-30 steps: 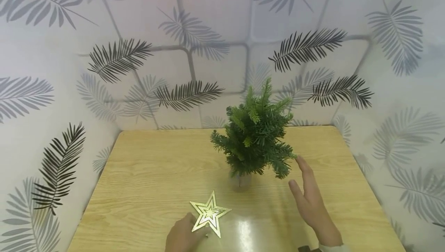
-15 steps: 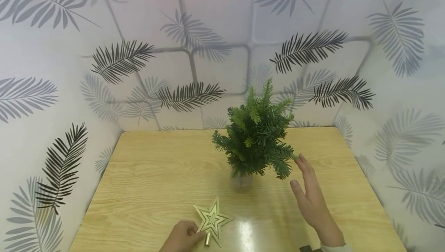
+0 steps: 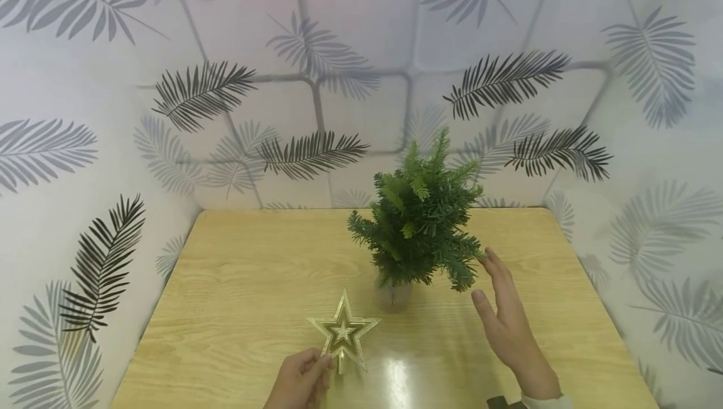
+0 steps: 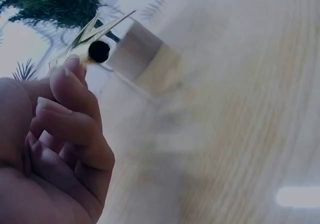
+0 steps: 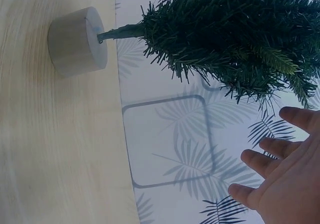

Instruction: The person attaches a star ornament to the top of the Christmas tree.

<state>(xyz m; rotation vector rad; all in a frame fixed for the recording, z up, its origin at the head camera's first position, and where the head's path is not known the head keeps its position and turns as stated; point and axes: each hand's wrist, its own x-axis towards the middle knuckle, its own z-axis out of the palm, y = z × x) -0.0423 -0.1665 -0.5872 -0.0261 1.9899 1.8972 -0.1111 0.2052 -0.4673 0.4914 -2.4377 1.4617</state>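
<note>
Head view first: the left hand pinches the short stem under a gold star, and the star now stands upright facing us, where a second ago it lay flat on the counter, so I would say it has been picked up and is ready to be carried. It hangs just in front of the small green tree in its pale round base, still apart from the branches. The right hand stays beside the tree with fingers straight and spread, holding nothing, its fingertips just at the lower needles (it has barely shifted). From the left wrist, blurred as it is, the fingers curl in with the tips closed on the star's stem, the star seen edge-on above them and the tree's base beyond. From the right wrist, the open hand floats near the tree without gripping it, and the base sits squarely on the counter.
</note>
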